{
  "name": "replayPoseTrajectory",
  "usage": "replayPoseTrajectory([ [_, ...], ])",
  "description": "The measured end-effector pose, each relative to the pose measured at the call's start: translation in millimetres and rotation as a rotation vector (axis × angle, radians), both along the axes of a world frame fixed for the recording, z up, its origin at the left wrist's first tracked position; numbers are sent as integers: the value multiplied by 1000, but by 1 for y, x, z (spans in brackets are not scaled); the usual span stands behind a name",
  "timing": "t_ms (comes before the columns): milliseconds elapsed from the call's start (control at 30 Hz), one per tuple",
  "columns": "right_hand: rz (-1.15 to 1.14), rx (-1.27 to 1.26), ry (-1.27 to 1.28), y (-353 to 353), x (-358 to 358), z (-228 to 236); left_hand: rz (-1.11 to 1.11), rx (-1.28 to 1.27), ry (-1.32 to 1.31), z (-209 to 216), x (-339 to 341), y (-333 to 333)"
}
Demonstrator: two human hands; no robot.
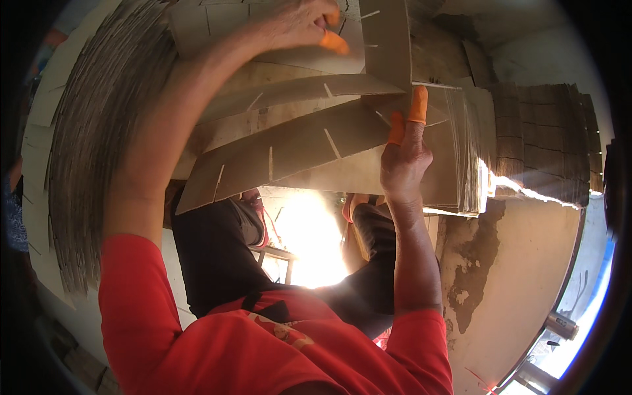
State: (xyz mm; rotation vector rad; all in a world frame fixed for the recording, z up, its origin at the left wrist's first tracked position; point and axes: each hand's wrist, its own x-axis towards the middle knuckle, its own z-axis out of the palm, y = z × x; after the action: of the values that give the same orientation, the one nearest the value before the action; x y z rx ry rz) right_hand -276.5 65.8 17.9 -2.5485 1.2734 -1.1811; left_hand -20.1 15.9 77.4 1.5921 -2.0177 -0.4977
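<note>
Above the lap point(217, 243), a slotted cardboard strip point(289, 145) could slip out of line if the right hand point(405, 148), pinching its end, slackens (whether the half-curled left hand point(309, 26) grips anything, I can't tell).

This looks like a modest workshop handling cardboard. A dense bank of brown cardboard sheets point(108, 145) fills the left side, more stacked cardboard point(543, 131) stands at the right, and slotted divider strips point(283, 148) stretch across the middle. Orange finger cots point(419, 105) on the fingers point(413, 135) and a worn, blotchy pale surface point(526, 263) also suit a working room
</note>
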Motion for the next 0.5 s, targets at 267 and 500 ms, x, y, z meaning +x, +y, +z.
replayPoseTrajectory([
  [267,12,29,-3,2,12,6,266,-219,-634,-72,38,-66],
  [500,10,-92,-105,-4,16,3,258,-532,-600,-117,50,-83],
])
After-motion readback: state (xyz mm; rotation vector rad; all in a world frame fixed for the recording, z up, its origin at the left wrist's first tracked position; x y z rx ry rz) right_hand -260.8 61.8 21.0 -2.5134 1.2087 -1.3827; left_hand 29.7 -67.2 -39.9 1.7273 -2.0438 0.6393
